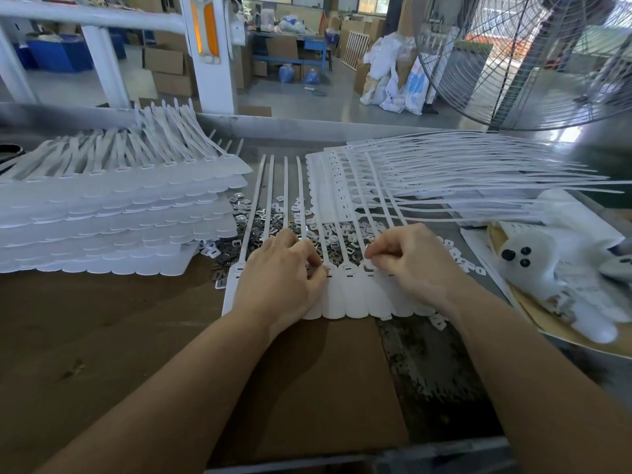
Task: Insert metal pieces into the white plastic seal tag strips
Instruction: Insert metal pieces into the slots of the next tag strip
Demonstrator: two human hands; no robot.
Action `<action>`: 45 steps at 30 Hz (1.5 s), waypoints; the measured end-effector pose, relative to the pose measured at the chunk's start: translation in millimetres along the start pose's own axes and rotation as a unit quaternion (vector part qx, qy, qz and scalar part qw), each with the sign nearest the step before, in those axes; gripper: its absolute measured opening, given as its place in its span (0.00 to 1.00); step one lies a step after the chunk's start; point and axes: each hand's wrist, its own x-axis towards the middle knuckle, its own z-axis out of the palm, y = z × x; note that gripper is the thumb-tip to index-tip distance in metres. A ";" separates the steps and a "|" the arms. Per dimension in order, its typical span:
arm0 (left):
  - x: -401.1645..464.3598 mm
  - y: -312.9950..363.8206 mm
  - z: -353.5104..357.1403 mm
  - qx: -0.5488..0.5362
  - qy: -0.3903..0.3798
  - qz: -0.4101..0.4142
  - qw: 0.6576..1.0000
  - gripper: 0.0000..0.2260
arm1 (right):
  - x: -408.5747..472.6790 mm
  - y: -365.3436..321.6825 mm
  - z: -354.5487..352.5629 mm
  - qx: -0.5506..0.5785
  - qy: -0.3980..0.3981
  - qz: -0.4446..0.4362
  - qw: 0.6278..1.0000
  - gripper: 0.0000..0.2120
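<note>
**benchrat:** So both hands are down on the tag strip, the joined row of white seal tags lying flat right in front of the person. The right hand has its fingers curled and pinching something small at a slot near the strip's right end. Probably a metal piece, but it's too tiny for me to swear to it. The left hand has its fingertips bunched on the slot row further left; I can't tell if it's holding a piece or just pinning the strip.

**clipfiddler:** Where's the supply?

**benchrat:** The loose pile of metal pieces sits just beyond the strip, under its long tails and touching them. The stack of tag sheets is off to the strip's left, and a fanned pile of more strips is beyond it to the right.

**clipfiddler:** What would bite you here?

**benchrat:** My guess: a piece goes in crooked or backwards because the pinch hides the slot. If the left hand eases off, the strip could also skate across the bench and a slot could get skipped. The tails could drag pieces out of the pile too. There are already strays by the strip's near right corner, so one rolling off the edge wouldn't shock me.

**clipfiddler:** And that big fan?

**benchrat:** It's far beyond the strip on the right. If it's blowing, the light tails might flutter.
</note>
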 end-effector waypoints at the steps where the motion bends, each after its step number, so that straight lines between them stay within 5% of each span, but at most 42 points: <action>1: -0.2 -0.2 0.0 0.000 0.000 0.000 1.000 0.10 | -0.3 -0.5 -0.2 0.002 -0.004 0.001 1.000 0.06; 23: -0.5 -0.2 -0.2 0.003 -0.004 0.000 1.000 0.10 | 10.2 -9.8 -3.1 0.044 -0.039 0.116 0.992 0.08; 26: -0.1 -0.6 0.1 0.005 -0.003 0.000 1.000 0.10 | 10.5 -6.8 0.6 0.055 0.008 0.092 0.994 0.04; 32: 0.7 -1.2 1.2 0.006 -0.003 -0.003 1.000 0.11 | 20.5 -7.2 21.3 -0.073 0.100 0.034 0.992 0.07; 45: 0.3 -0.6 1.2 0.005 0.009 -0.004 1.000 0.10 | 39.9 -11.0 36.8 -0.178 0.076 0.039 0.980 0.11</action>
